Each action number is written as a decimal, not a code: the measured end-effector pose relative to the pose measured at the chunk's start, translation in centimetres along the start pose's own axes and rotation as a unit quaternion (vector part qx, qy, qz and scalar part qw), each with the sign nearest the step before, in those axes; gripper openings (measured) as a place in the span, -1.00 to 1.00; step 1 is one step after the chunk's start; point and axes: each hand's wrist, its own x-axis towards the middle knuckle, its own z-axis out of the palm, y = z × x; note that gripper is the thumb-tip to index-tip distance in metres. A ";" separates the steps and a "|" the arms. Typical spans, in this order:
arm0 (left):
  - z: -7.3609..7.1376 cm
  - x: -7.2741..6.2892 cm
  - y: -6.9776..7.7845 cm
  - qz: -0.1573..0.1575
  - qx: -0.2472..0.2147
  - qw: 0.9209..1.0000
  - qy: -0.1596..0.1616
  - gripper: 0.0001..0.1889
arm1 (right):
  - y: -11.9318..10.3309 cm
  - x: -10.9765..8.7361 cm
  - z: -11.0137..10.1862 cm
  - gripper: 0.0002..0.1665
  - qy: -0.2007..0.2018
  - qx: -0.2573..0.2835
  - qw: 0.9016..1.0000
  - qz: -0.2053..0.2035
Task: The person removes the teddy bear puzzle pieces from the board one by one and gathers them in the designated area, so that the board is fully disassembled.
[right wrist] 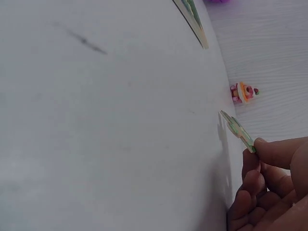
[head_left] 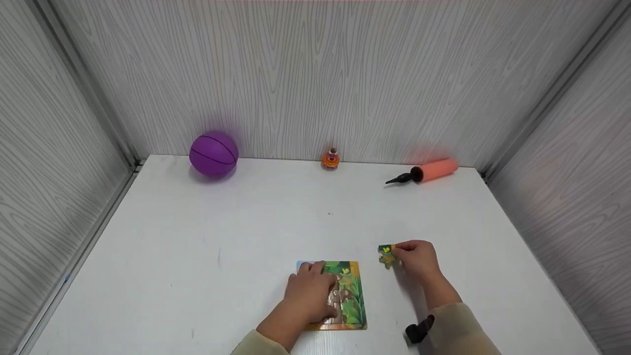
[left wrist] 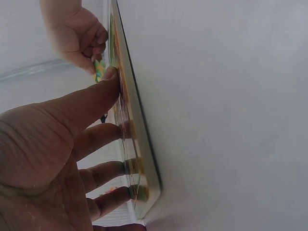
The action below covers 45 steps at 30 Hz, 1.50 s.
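A jigsaw puzzle in a flat tray with an orange and green border lies near the table's front. My left hand spreads across its left part, hiding much of the picture. In the left wrist view the thumb and fingertips press on the puzzle's face. To the right of the tray, my right hand pinches a green and yellow puzzle piece by its edge between thumb and finger. The right wrist view shows this piece edge-on, tilted close over the table, the other fingers curled below.
Along the back wall stand a purple ball, a small orange toy figure and a coral hand pump with a black nozzle. A black strap sits at the right sleeve. White table surrounds the puzzle.
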 end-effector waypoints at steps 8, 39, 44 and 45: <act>0.2 -0.1 0.0 0.000 -0.002 1.000 0.000 -0.32 | 0.4 0.6 -0.4 -0.69 -0.002 -0.012 1.000 0.008; 0.0 -0.4 0.0 0.000 -0.001 1.000 -0.008 -0.29 | 0.2 0.7 0.3 -0.71 -0.014 -0.069 0.997 -0.014; 0.1 -0.5 -0.1 0.003 0.001 1.000 -0.006 -0.28 | 0.2 0.6 0.2 -0.63 -0.013 -0.060 0.998 -0.006; 0.1 -0.4 -0.1 0.003 0.001 1.000 -0.005 -0.27 | 0.2 0.5 0.2 -0.62 -0.011 -0.056 0.998 -0.006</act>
